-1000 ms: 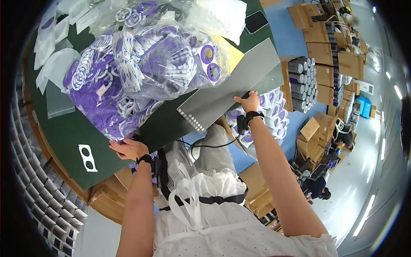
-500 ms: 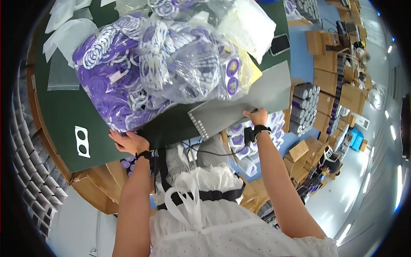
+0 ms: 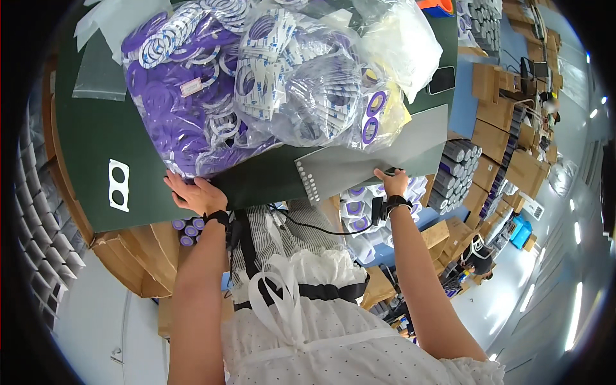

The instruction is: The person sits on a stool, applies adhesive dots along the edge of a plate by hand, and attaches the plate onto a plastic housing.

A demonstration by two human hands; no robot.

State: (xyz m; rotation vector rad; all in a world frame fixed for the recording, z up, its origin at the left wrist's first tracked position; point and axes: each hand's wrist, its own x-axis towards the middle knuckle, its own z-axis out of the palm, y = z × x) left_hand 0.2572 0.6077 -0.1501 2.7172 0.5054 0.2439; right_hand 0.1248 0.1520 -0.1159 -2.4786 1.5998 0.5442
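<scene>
My left hand [image 3: 194, 194] lies with its fingers spread at the near table edge, against the lower end of a clear bag of purple rings [image 3: 163, 106]. My right hand [image 3: 394, 183] is closed on the near edge of a flat grey board [image 3: 410, 138]; a small dark spot shows at its fingertips. The board has a row of light round dots at its left end. Beside the purple rings, another clear bag holds white-and-blue printed ring stickers [image 3: 321, 96].
The dark green table [image 3: 83, 144] bears a white card with two holes [image 3: 119, 186], a phone [image 3: 441, 79] and crumpled white plastic [image 3: 404, 48]. Below the table's edge are white-and-purple rolls [image 3: 356, 208] and a black cable [image 3: 321, 231]. Cardboard boxes [image 3: 494, 102] stand at the right.
The view has shifted, so the table and bags sit higher and further right in the picture. Both hands keep their places, the left at the bag and the right at the board.
</scene>
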